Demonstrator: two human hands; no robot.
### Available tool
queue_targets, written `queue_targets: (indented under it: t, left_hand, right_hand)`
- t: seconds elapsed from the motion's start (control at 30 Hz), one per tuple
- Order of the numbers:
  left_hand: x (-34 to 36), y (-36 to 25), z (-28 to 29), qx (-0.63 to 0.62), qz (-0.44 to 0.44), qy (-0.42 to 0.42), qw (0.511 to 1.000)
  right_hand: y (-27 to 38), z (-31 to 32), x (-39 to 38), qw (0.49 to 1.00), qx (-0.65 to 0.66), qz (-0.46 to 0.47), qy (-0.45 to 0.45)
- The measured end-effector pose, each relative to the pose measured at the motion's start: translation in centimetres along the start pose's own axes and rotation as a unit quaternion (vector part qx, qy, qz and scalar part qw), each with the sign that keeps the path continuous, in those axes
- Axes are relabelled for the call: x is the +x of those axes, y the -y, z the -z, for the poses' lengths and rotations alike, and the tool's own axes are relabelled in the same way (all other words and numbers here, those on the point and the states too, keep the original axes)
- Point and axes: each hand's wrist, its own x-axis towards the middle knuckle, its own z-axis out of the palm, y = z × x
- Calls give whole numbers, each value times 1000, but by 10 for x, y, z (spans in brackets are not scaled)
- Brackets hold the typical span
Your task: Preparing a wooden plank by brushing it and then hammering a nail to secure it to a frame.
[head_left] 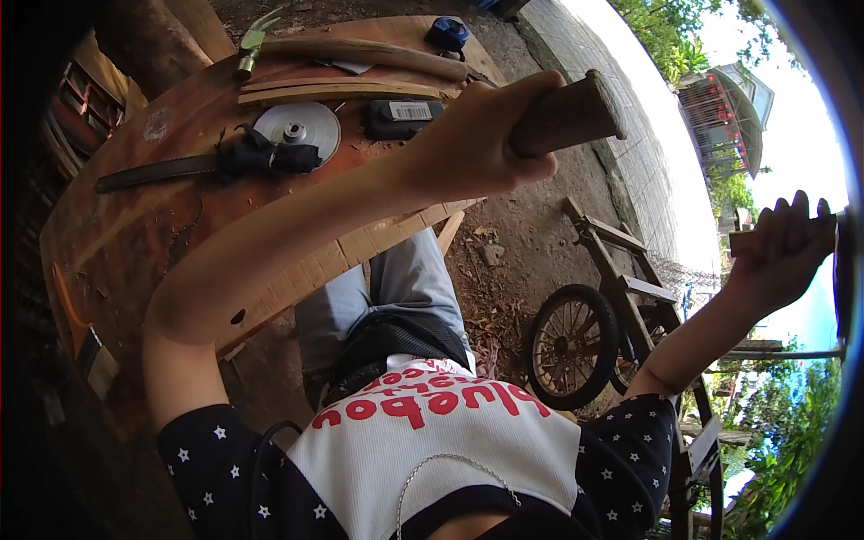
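Observation:
My left hand is raised over the table's right edge. Its fingers are wrapped round a thick, dark brown round handle with a flared end pointing right. What the rest of that handle joins is hidden. Far out to the right, my right hand is closed on a piece of brown wood, held up against the bright background. Whether the two held pieces belong to one thing I cannot tell. Below my left hand, a black case with a white label lies on the wooden table.
On the table lie a claw hammer, a curved wooden stick, a blue tape measure, a grey metal disc, a black cloth and a dark strap. A wooden frame with a spoked wheel stands on the right.

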Motion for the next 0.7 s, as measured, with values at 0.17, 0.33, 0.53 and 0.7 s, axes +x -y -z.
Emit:
queue_targets:
  t: [0.17, 0.33, 0.53, 0.7]
  left_hand:
    - [0, 0, -2, -8, -78, -41, 996]
    - [2, 7, -2, -22, -22, -54, 998]
    - [10, 17, -8, -36, -55, -91, 994]
    - [9, 20, -11, -36, -86, -95, 991]
  right_hand:
    - [-11, -24, -8, 936, -311, -157, -43]
    - [-18, -16, -16, 961, -200, -183, 49]
    - [-12, -31, -1, 978, -180, -67, -83]
    - [-22, -59, -12, 869, -436, -226, 58]
